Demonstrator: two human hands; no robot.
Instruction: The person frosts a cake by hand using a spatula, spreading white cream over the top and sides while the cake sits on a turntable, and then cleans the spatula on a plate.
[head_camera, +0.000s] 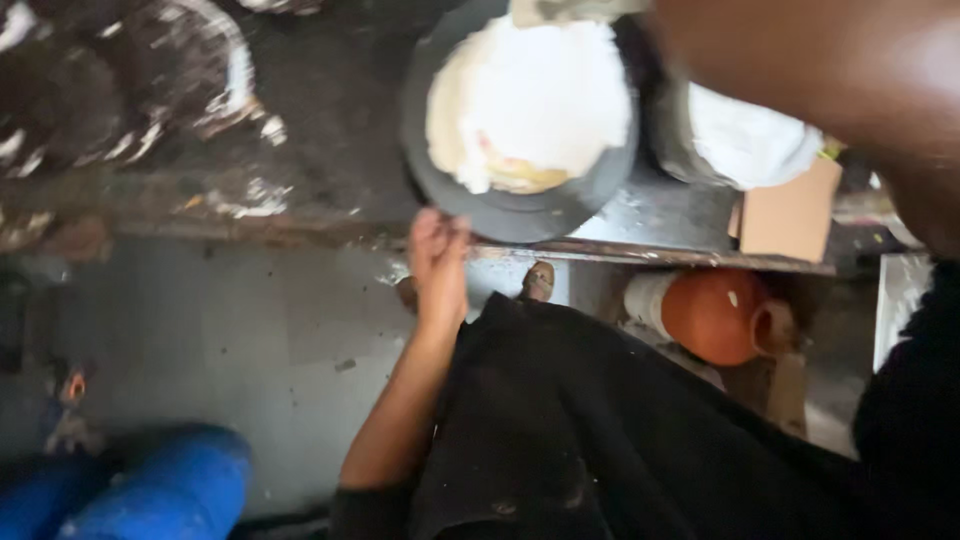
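My left hand (437, 262) grips the near rim of a round dark pan (520, 205) that sits at the edge of a dark, stained counter (330, 140). A flat white round of dough or bread (535, 100) with a yellowish patch fills the pan. My right forearm (820, 70) reaches in blurred from the upper right over the pan. Its hand runs off the top edge beside a pale object (570, 8), so what it holds stays hidden.
A second vessel with white contents (750, 140) stands right of the pan, beside a cardboard piece (790, 210). Flour-smeared round dishes (190, 70) lie at the left. Below are an orange clay pot (715, 315), a blue drum (160, 490) and my sandalled foot (538, 282).
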